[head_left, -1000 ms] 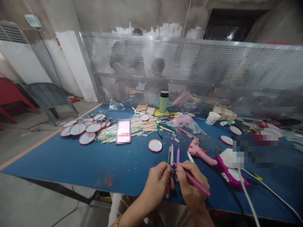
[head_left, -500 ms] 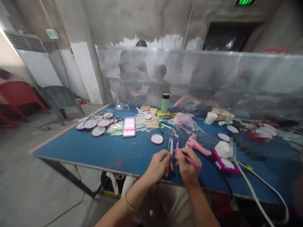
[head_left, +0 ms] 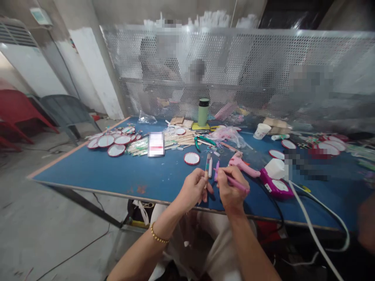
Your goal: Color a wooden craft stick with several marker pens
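Note:
My left hand (head_left: 191, 189) is closed on a thin flat wooden stick (head_left: 207, 166), held near the table's front edge. A pinkish-purple marker (head_left: 238, 185) sits in my right hand (head_left: 233, 191), gripped like a pen, with its tip pointing left toward the stick. Whether the tip touches the stick I cannot tell. Just beyond the hands lie a whitish pen (head_left: 210, 168) and a purple pen-like piece (head_left: 217, 170). A round white disc with a red rim (head_left: 191, 158) lies further off to the left.
A pink glue gun (head_left: 243, 165) and a magenta box (head_left: 275, 187) are right of my hands, beside a white cable (head_left: 306, 224). Behind are green-handled pliers (head_left: 206, 139), wooden sticks (head_left: 175, 141), a green bottle (head_left: 203, 113) and a paper cup (head_left: 261, 131). More discs (head_left: 116, 150) are piled left.
The view has tipped downward, so the table and its things sit higher in the picture. Both hands keep their grips on the stick and the marker.

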{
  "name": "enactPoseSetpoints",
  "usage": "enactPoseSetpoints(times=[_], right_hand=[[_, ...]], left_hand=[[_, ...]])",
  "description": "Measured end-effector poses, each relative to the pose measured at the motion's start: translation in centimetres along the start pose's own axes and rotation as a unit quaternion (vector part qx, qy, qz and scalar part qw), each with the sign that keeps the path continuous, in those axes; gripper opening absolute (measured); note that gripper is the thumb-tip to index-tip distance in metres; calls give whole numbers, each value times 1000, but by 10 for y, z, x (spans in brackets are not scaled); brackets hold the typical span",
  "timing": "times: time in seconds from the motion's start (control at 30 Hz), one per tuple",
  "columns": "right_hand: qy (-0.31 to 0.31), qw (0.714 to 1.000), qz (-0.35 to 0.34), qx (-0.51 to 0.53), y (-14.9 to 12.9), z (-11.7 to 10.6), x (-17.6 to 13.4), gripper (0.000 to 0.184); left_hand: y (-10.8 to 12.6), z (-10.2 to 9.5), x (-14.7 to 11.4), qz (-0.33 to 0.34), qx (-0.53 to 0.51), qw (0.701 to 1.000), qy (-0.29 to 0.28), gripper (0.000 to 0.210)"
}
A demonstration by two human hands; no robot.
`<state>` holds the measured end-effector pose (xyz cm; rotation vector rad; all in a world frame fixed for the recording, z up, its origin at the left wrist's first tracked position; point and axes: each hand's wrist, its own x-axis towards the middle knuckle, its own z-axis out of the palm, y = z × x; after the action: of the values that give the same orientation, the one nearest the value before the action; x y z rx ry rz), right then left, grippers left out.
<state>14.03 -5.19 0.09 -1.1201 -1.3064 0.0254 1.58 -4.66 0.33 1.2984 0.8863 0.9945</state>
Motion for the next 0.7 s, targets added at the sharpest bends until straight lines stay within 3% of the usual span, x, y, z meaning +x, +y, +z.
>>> enactPoseSetpoints(times=[0.4, 0.7], right_hand=[[-4, 998, -55, 11, -1, -1, -1, 23], [-83, 990, 62, 97, 7, -14, 0, 24]], left_hand=[[-10, -2, 1, -9, 21, 999, -29, 50], [-16, -1, 6, -23, 23, 999, -25, 47]])
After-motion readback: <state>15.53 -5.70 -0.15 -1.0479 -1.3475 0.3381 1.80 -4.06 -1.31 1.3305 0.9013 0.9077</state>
